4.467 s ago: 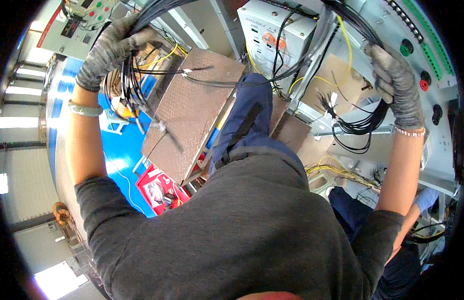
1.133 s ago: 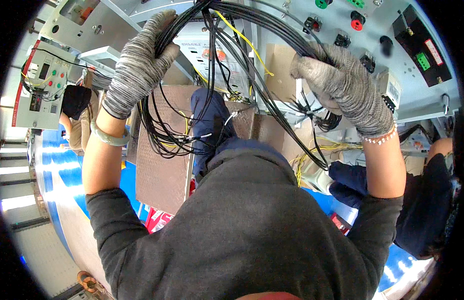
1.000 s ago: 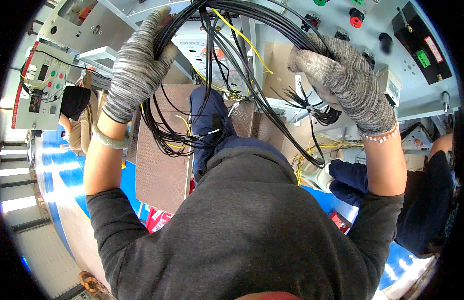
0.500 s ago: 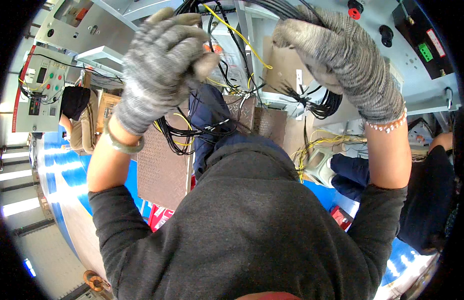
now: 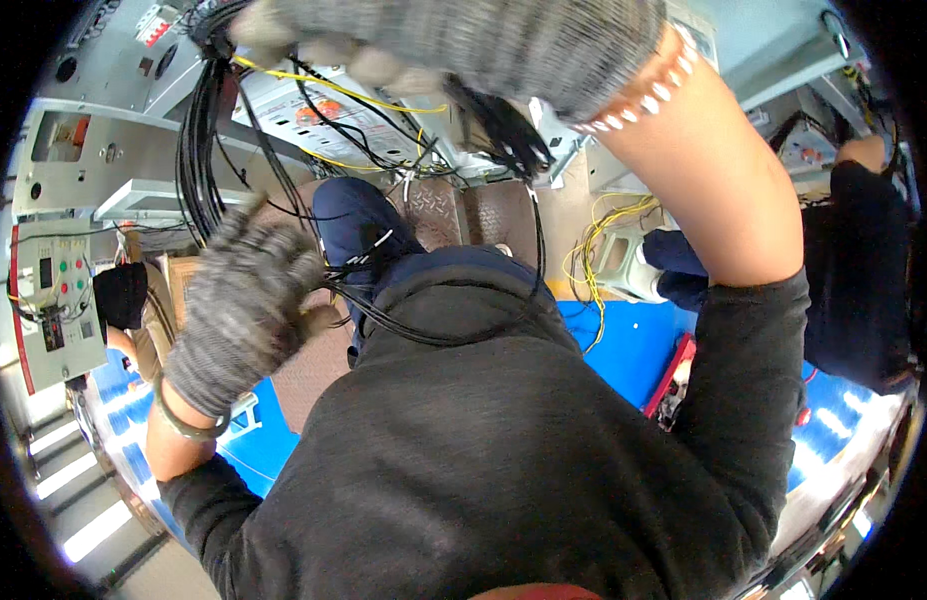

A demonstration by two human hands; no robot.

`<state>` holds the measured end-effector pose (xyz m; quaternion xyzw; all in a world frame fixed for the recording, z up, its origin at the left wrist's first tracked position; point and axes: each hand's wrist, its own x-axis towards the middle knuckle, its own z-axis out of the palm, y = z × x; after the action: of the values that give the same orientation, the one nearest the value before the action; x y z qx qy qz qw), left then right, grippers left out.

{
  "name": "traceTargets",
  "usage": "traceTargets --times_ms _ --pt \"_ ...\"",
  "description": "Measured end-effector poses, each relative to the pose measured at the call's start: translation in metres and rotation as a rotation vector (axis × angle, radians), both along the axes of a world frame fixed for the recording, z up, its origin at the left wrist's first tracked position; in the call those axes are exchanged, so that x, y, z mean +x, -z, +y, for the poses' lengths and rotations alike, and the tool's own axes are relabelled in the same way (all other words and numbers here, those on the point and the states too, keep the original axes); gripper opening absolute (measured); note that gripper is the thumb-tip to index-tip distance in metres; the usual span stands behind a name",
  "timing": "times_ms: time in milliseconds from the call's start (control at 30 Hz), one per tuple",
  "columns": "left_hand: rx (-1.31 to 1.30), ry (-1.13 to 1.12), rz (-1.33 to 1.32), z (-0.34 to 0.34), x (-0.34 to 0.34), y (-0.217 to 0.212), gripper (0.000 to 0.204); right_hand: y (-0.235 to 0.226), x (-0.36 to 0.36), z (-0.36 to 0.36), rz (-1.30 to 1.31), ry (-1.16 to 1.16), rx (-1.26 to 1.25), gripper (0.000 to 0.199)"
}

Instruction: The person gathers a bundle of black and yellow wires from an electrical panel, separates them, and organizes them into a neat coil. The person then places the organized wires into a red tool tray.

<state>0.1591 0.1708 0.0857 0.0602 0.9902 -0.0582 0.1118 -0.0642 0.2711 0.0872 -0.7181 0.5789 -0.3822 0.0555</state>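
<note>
My right hand [image 5: 463, 45], in a grey knitted glove, reaches across the top with its fingers curled round black cables. A sheaf of loose black cable ends [image 5: 503, 130] hangs below its palm. Its fingertips are beside the gathered top of a black cable bundle [image 5: 196, 150], which drops toward my left. Lower down, my left hand [image 5: 245, 305], gloved alike and blurred by motion, is closed on this bundle. Past its thumb the black cables loop over my lap [image 5: 423, 330]. A yellow wire [image 5: 353, 92] runs below my right hand.
Grey metal cabinet panels [image 5: 73, 165] stand ahead and left, with a button control box [image 5: 58, 290] further left. Coiled yellow wires [image 5: 588, 255] lie near a pale stool [image 5: 623, 270] on the right. One person [image 5: 133, 310] is at the left, another [image 5: 853, 270] at the right.
My right hand has swung left and up across the cabinet front, carrying cables. My left hand has come down and left along the bundle. The view has shifted as well.
</note>
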Motion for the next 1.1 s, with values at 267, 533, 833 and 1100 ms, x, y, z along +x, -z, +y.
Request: traceTargets --times_ms 267,533,833,1100 --pt "1.078 -0.353 -0.377 0.042 -0.056 0.07 0.05 0.006 0.008 0.013 -0.378 -0.096 0.272 0.024" --pt "2.258 -0.432 -0.135 0.055 -0.068 0.161 0.035 0.008 0.012 0.002 -0.484 -0.14 0.377 0.032" --pt "0.777 0.055 0.247 0.066 -0.076 0.156 0.043 -0.009 0.033 -0.016 -0.529 -0.239 0.434 0.04" --pt "2.434 -0.763 -0.212 0.084 -0.067 0.142 0.035 0.0 0.04 -0.025 -0.562 -0.344 0.479 0.048"
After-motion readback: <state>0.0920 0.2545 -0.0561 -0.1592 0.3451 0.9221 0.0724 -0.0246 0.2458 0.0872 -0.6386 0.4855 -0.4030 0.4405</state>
